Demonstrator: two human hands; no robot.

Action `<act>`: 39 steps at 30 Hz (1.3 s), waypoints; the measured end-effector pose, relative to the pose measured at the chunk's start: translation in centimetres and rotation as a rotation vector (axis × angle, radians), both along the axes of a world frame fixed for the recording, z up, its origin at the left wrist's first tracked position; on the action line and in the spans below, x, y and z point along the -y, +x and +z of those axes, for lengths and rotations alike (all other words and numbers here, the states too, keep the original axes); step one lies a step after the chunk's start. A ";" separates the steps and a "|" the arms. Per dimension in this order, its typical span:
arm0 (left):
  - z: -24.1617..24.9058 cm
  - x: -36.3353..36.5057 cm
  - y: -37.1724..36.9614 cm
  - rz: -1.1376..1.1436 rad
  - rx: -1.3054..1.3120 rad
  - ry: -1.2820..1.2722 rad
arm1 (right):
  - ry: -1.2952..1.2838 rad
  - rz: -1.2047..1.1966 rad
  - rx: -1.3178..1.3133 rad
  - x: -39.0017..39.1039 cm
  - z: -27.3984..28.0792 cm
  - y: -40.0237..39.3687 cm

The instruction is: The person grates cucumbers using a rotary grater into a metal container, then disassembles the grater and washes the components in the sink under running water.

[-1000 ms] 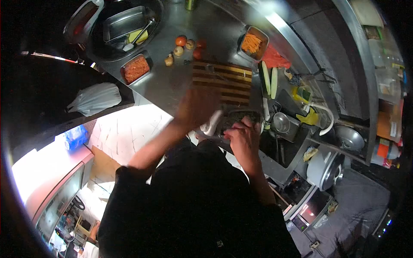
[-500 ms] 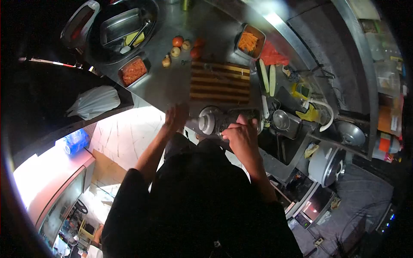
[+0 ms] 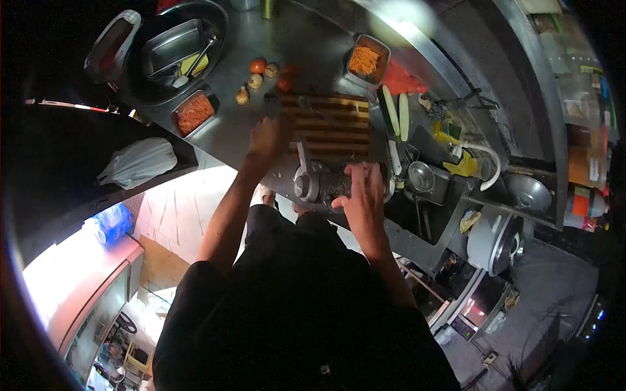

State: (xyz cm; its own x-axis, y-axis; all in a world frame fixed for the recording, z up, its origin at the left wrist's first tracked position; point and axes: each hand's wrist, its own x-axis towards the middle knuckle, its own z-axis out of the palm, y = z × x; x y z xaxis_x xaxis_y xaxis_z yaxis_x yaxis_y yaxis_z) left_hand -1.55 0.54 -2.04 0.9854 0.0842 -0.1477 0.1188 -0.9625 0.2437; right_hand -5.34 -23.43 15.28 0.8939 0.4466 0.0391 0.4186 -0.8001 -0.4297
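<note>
At the counter's near edge stands a hand-cranked machine (image 3: pixel 309 185) with a pale round body and a metal crank arm (image 3: pixel 303 155) pointing away from me. My left hand (image 3: pixel 270 138), smeared by motion, is closed around the grip at the crank's outer end. On the machine's other side, my right hand (image 3: pixel 362 194) reaches over a dark speckled mass (image 3: pixel 335 185), thumb apart from the fingers. That palm and fingers partly cover a tray. Just beyond the machine lies a striped wooden cutting board (image 3: pixel 329 127).
Minced meat (image 3: pixel 195 115) fills a metal tray at left. Onions (image 3: pixel 255 81) and a tomato (image 3: pixel 258 65) sit behind it. Carrot sticks (image 3: pixel 364 60) fill another tray. Two pale peeled vegetables (image 3: pixel 403 117), a knife (image 3: pixel 394 158) and a sink tap (image 3: pixel 492 163) are at right.
My left hand has swung the crank arm from pointing left to pointing away from me. My right hand's fingers have spread, with the thumb now apart.
</note>
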 end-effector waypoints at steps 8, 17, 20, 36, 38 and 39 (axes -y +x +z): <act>5.4 0.4 0.8 0.202 -0.128 -0.263 | 0.124 0.043 -0.208 1.1 -2.9 -0.1; 9.6 1.5 -0.9 0.112 0.250 -0.250 | 0.068 0.111 -0.231 1.3 -2.5 0.3; 12.8 3.7 -2.5 -0.070 0.161 -0.027 | 0.035 0.080 -0.286 0.7 -1.3 0.6; 3.1 8.9 -22.8 0.307 -0.013 -0.117 | 0.444 -0.036 -0.955 4.7 -3.1 3.1; -0.9 7.3 -20.4 0.184 0.326 0.052 | 0.420 0.172 -0.761 5.6 -3.1 3.4; -2.7 6.1 -18.7 0.091 0.376 0.090 | 0.407 0.273 -0.661 5.8 -3.2 3.6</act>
